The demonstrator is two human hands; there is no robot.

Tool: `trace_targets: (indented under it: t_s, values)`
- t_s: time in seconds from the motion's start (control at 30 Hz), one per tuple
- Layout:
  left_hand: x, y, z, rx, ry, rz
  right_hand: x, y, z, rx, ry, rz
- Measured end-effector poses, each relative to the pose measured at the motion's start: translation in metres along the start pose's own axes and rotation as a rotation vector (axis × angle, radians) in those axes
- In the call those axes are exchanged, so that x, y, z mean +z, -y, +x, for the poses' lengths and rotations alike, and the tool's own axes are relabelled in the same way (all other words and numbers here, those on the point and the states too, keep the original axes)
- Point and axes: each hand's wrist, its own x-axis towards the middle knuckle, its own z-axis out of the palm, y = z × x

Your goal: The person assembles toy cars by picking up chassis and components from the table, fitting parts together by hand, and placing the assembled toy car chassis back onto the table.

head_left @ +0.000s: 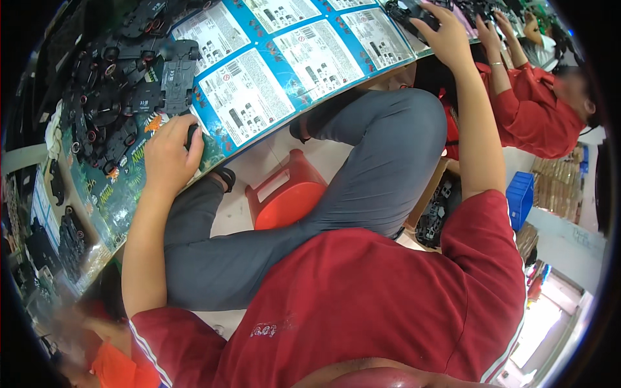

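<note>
At the table's edge on the left, my left hand (171, 154) is closed round a small black plastic part (192, 134), mostly hidden by the fingers. A pile of black toy car chassis (107, 97) lies just beyond it, with one flat chassis (178, 74) nearest to the hand. My right hand (447, 40) reaches to the far right end of the table. Its thumb and fingers close on a black plastic toy car part (427, 18), beside other black parts (402, 11).
Printed card sheets (262, 48) in blue and white cover the tabletop. Under the table stands a red plastic stool (288, 194). A person in red (540, 116) works at the right; another in orange (119, 365) sits at the lower left. A blue crate (519, 200) stands farther right.
</note>
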Motion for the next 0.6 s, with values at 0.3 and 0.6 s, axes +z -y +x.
trace_targets:
  t_s: [0.3, 0.6]
  values:
    - [0.0, 0.001, -0.004, -0.052, 0.016, 0.008, 0.013, -0.013, -0.01, 0.058, 0.184, -0.025]
    - [-0.001, 0.0, -0.006, -0.081, 0.041, 0.025, 0.017, -0.026, -0.013, 0.012, 0.163, -0.022]
